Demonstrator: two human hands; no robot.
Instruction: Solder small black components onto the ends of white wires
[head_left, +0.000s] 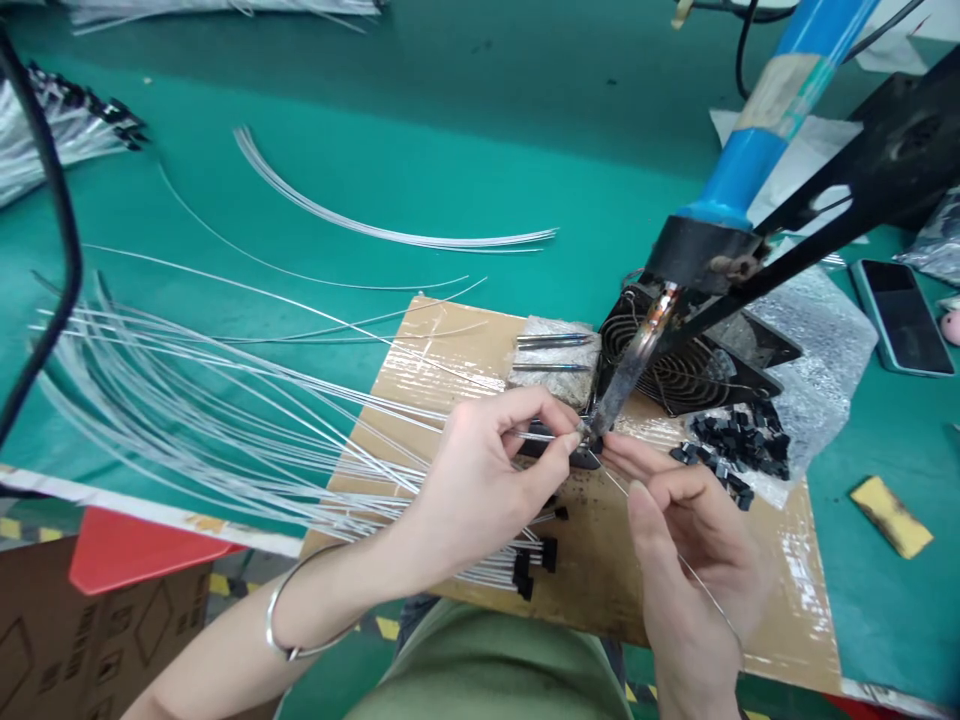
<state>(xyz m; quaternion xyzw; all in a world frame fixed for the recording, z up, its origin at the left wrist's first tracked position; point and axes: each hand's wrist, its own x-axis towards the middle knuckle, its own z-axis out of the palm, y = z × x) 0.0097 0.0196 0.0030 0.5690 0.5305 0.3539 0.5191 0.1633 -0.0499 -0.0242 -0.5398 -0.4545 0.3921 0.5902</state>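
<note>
A soldering iron (626, 380) hangs tip-down in a black stand, its blue handle above. My left hand (487, 480) is closed in a pinch on the end of a thin wire (540, 433), right beside the iron's tip; the fingertips hide the exact end. From the right, my right hand (686, 545) pinches a fine strand of solder wire (615, 478), which leads up to the tip and trails back over the palm. Below my left hand lie white wires with black connectors (525, 570). Loose black connectors (739, 440) are heaped right of the iron.
Cardboard (780, 590) covers the work spot on the green table (600, 130). A black fan (675, 350) stands behind the iron. Bundled white wires (187, 400) spread left. Metal rods (553, 342), a yellow sponge (891, 515) and a phone (904, 318) lie around.
</note>
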